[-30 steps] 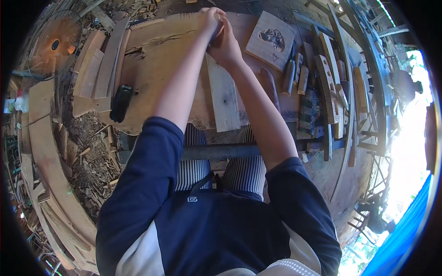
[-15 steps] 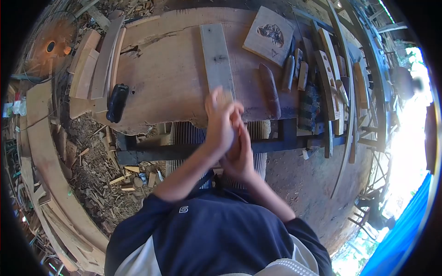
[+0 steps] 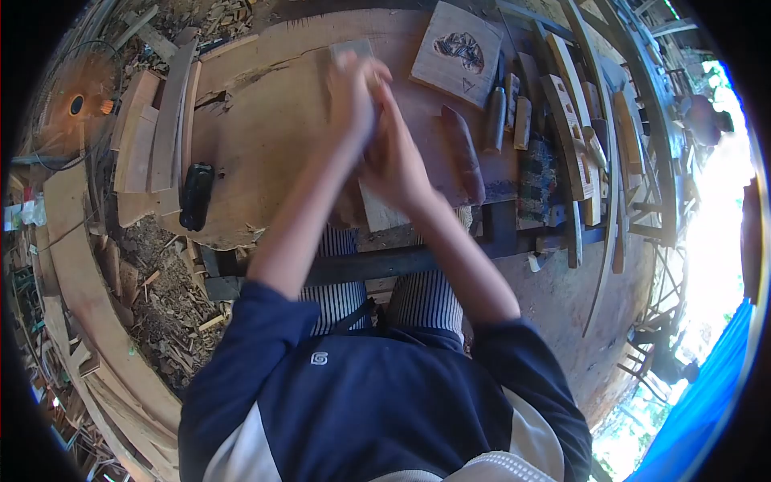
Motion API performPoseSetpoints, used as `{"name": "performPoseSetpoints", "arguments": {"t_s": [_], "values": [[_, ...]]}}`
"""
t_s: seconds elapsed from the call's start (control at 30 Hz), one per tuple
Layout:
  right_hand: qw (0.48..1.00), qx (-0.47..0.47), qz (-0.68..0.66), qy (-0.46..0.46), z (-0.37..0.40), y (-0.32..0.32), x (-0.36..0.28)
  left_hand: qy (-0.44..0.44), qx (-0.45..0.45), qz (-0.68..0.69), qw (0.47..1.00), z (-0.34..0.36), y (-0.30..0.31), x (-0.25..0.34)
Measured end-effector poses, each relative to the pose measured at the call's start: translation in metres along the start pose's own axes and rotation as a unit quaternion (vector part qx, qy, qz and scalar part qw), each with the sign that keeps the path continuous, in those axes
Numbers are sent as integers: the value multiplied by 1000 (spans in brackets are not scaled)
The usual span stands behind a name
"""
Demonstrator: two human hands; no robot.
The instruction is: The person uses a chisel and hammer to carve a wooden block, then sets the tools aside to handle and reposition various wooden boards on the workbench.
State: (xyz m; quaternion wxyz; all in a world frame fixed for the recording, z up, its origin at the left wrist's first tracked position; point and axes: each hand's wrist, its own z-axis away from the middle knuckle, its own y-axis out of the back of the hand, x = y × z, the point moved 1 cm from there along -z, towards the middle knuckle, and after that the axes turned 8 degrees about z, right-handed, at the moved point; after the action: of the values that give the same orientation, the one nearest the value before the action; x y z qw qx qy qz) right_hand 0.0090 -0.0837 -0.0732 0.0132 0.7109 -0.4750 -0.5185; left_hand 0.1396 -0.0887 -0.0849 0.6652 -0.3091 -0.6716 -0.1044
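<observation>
A narrow grey wooden board [image 3: 382, 212] lies lengthwise on the wide wooden slab of the workbench [image 3: 273, 120]. My left hand [image 3: 353, 92] is over the board's far part, its fingers curled and blurred by motion. Close against it, my right hand [image 3: 393, 161] lies lower, its fingers together and reaching up beside the left ones. Both hands appear closed together over the board. Whatever is between them and the wood is hidden. The hands and forearms cover most of the board, leaving its far end and near end in sight.
A carved square panel [image 3: 458, 55], a dark reddish wooden piece [image 3: 463, 157] and a handled tool [image 3: 495, 120] lie right. A black object [image 3: 196, 197] sits at the left edge. Planks [image 3: 169, 120] and a fan [image 3: 79, 104] stand left. Wood scraps [image 3: 165, 309] litter the ground.
Both hands have moved away from me along the board, from its near part to its far part. My arms are stretched further out, and the board's near end now shows.
</observation>
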Motion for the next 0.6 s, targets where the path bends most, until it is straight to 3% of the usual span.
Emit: {"name": "performPoseSetpoints", "arguments": {"t_s": [0.03, 0.13, 0.17, 0.2, 0.23, 0.27, 0.3, 0.33, 0.4, 0.43, 0.47, 0.5, 0.57, 0.6], "values": [[1000, 0, -20, -20, 45, 1, -10, 126, -36, 157, 979, 54, -6, 40], [980, -15, -128, -151, 124, 24, -85, 253, -18, 229, 940, 171, 1, 38], [990, 1, -98, -97, 161, 19, -78, 252, -13, 229, 940, 187, 9, 28], [993, 4, -86, -85, 173, 21, -78, 40, -84, -61, 994, 197, 17, 19], [995, 8, -73, -74, 178, 21, -78, -176, -144, -345, 911, 204, 19, 15], [994, 8, -74, -75, 168, 22, -74, -20, -129, -149, 980, 193, 11, 22], [992, -27, -76, -98, 148, 20, -63, 92, -67, 48, 992, 171, 7, 28], [988, -61, -78, -119, 120, 19, -48, 197, -1, 242, 950, 137, -2, 37], [992, -48, -98, -64, 35, 1, -4, 65, -68, 49, 994, 47, -4, 26], [999, 7, 36, 14, -9, 0, 9, 89, 1, 82, 993, 6, -14, 39], [999, -16, 27, -42, -50, -5, 20, -247, 48, -250, 935, -73, -1, -35], [994, -37, 16, -99, -84, -8, 26, -120, -117, -200, 965, -117, 5, -19], [991, -54, 12, -125, -124, -3, 27, -237, 19, -304, 922, -135, -5, -3], [990, -54, 11, -127, -121, -5, 25, -237, 18, -305, 922, -129, -3, -6]]}}
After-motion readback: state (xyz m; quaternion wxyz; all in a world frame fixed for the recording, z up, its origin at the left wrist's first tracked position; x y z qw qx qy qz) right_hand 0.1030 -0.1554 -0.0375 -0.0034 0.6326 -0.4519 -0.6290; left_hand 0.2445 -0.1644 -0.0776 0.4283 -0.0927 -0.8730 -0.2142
